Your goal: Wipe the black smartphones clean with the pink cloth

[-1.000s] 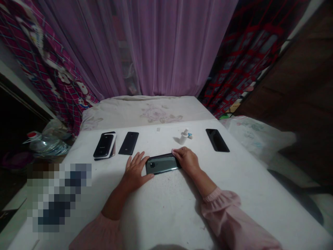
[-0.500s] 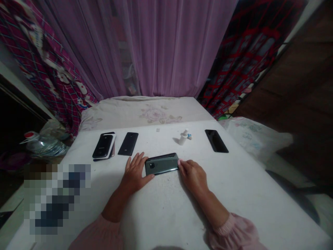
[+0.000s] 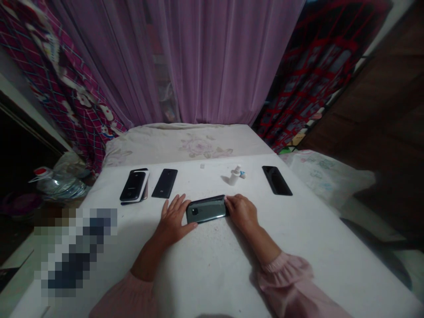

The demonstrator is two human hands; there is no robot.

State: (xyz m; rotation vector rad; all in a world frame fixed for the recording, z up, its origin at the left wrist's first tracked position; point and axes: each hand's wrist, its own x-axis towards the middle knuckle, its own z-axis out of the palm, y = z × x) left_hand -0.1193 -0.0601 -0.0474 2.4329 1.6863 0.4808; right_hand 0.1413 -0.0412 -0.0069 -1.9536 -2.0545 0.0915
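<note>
A dark green smartphone (image 3: 207, 210) lies on the white table (image 3: 205, 269) with its back up and its camera at the left end. My left hand (image 3: 174, 218) rests flat on the table, fingers spread, with the thumb and fingers against the phone's left end. My right hand (image 3: 241, 213) touches the right end with its fingertips. Further back stand a black phone on a white case (image 3: 133, 185), a black phone (image 3: 164, 183), another black phone (image 3: 277, 180) and a small white bottle (image 3: 235, 176).
A tiny white square (image 3: 202, 166) lies near the table's far edge. Beyond it is a pale floral cushion (image 3: 185, 143). Purple curtains (image 3: 212, 57) hang behind. A plastic bottle (image 3: 61, 187) sits low left, a white plastic bag (image 3: 326, 179) right. A pixelated patch (image 3: 74, 251) covers the table's left.
My right hand moved back toward me, then returned to the phone's right end. The phone and my left hand have barely moved.
</note>
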